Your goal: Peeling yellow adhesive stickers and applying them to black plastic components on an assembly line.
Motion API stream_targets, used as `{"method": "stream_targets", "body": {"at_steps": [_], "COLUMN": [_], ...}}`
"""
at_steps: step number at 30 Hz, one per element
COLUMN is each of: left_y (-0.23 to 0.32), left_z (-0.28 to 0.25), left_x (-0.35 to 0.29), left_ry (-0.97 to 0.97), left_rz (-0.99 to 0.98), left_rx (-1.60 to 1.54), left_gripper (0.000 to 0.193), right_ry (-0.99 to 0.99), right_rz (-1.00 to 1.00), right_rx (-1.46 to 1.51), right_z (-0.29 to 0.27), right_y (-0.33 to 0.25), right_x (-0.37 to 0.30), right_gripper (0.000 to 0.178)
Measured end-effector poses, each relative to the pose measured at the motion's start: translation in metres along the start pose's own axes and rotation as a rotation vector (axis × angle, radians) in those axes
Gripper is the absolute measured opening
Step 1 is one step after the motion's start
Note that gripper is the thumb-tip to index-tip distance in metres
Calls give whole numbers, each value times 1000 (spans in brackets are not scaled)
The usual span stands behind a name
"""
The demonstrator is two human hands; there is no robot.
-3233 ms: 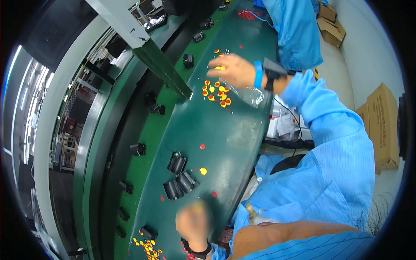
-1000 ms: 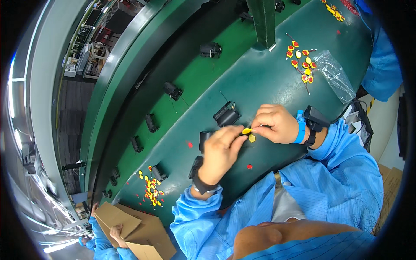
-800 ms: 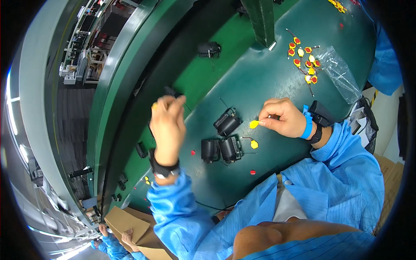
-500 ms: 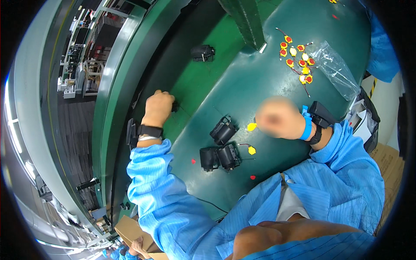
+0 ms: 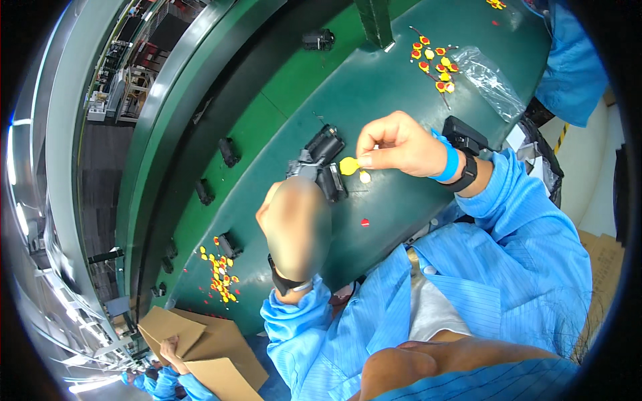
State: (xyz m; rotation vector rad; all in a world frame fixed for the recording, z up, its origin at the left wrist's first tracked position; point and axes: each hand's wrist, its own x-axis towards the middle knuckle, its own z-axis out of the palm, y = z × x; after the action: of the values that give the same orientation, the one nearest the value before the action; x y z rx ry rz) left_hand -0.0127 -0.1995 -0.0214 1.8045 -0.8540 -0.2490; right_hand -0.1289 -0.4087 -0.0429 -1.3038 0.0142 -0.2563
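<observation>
So the big change is the left hand (image 5: 294,227): half a second ago it was out over the green strip (image 5: 264,103) where black units are lined up, and now it's back over the dark green bench (image 5: 364,83) with a blurry dark unit (image 5: 304,162) right at its fingertips. Looks to me like it brought that one across, so there's another part in among the work, but the hand is smeared and I honestly can't tell whether those fingers are gripping or just touching. Right hand (image 5: 401,147) is way clearer: thumb and finger pinched together on a flat yellow disc (image 5: 348,166), same as a moment ago, held just right of the black units. A second yellow piece (image 5: 365,176) sits just below the pinched one. The upper black unit (image 5: 326,142) and lower black unit (image 5: 331,182) are right beside the blurry one, between the two hands, so everything's bunched within easy reach now. Nearer the person there's a little red bit (image 5: 364,222). Farther out you've got the loose cluster of yellow-and-red discs (image 5: 441,67) next to a clear plastic bag (image 5: 491,80), plus another yellow-and-red pile (image 5: 221,271) off to the left.
</observation>
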Motion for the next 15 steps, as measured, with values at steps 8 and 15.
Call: {"method": "stream_targets", "body": {"at_steps": [8, 15], "left_y": [28, 43], "left_z": [23, 26], "left_x": [-46, -63], "left_ry": [96, 71], "left_rz": [118, 174], "left_rx": [-37, 21], "left_gripper": [17, 18], "right_ry": [-109, -99], "right_rz": [27, 40], "right_rx": [-202, -306], "right_z": [33, 40], "right_y": [-23, -32], "right_x": [-27, -47], "right_gripper": [9, 8]}}
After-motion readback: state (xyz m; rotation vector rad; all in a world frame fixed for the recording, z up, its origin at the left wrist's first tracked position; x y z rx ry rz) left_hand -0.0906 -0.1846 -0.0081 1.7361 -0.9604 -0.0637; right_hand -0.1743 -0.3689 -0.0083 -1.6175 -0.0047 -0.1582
